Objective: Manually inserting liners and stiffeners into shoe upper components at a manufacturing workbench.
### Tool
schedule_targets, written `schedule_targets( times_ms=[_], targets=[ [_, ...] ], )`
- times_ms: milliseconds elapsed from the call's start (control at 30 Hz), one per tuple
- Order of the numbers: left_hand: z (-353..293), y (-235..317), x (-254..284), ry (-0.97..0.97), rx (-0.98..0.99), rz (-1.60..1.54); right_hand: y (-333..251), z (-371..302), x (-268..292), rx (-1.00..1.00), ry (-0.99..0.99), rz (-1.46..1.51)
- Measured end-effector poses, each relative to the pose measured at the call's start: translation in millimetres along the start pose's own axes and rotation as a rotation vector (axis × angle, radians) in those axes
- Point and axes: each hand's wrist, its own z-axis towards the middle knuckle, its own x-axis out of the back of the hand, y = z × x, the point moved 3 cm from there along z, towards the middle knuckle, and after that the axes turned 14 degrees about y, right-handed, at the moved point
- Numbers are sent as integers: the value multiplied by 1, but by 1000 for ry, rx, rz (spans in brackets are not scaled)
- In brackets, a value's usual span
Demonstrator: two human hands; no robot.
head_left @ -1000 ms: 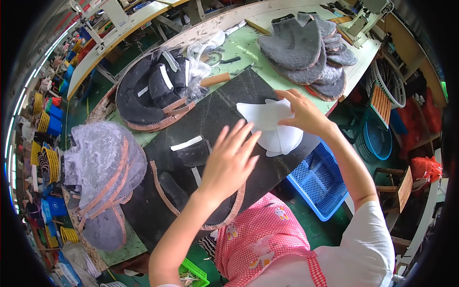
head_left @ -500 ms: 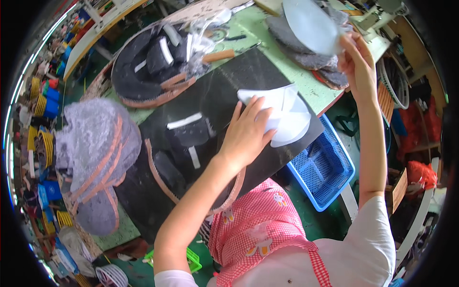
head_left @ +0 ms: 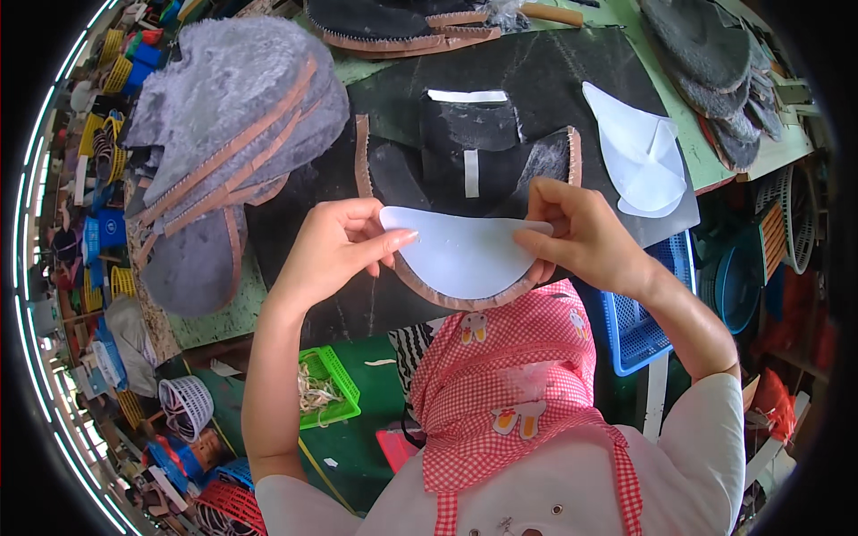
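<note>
My left hand (head_left: 332, 243) and my right hand (head_left: 585, 234) pinch the two upper corners of a smooth white half-moon sheet (head_left: 465, 257) between thumbs and fingers. It lies over the near part of a black fabric piece (head_left: 402, 179) with brown edging, most of that part hidden beneath it. Just beyond is a black flap (head_left: 469, 134) carrying two white strips. To the right, several loose white sheets (head_left: 639, 147) overlap on the black board (head_left: 554, 76).
Grey fluffy pieces with brown edging (head_left: 241, 107) are heaped at the left. More dark grey pieces (head_left: 706, 54) are stacked at the far right. Below the table are a blue basket (head_left: 639, 335) and a green tray of scraps (head_left: 344, 380).
My right hand has come down from the grey stack to the black fabric piece. My left hand has left the loose white sheets, and both hands now hold one white sheet. The view has shifted.
</note>
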Motion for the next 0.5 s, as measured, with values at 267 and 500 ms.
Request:
schedule_targets(
  times_ms=[267, 500],
  targets=[
    [8, -11, -2, -21, -94, 218, 5, 3, -10, 109, 46, -296],
    [29, 35, 0, 469, -538, 569, -24, 44, 34, 379, 424, -666]
  ],
)
